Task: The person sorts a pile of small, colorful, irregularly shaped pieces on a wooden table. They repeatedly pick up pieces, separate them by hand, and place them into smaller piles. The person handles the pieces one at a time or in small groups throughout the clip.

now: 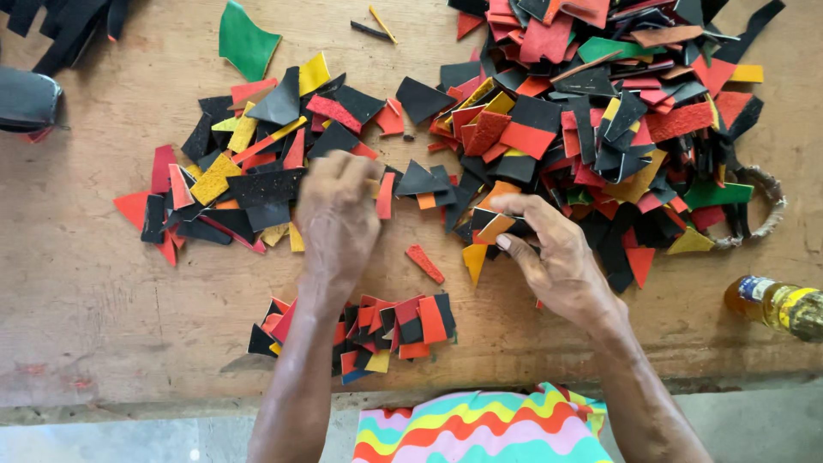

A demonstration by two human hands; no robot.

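Looking down from the head cam: a wooden table [103,283] covered w/ cut scraps, thin flat pieces in black, red, orange, yellow, some green. Big heap [600,111] upper right, looser spread [249,163] upper left, and a small sorted pile [377,330] near the table edge, between the two forearms.

Handling, as a judgement: pieces look light, thin and somewhat flexible, like leather or rubber sheet offcuts, textured on one side, so not slippery. Not fragile. Best taken at an edge or corner w/ a thumb-and-fingertip pinch; lying flat they'd need a fingernail under the rim or a slide off a neighbour.

Left hand [337,214]: back of hand up, fingers curled down and bunched over the edge of the looser spread, fingertips touching scraps there. Mostly closed, but whether it actually grips a piece can't be told, fingertips are blurred and hidden under the knuckles.

Right hand [549,253]: partly closed, thumb and forefinger pinching an orange-and-black piece [495,226] at the lower left fringe of the big heap; other fingers loosely curled underneath. An orange triangle [473,260] lies just beside it.

Also in view: a yellowish bottle [776,304] at the right edge, a rope ring [763,210] half under the heap, a big green scrap [244,39] up top, and striped bright clothing [480,429] below
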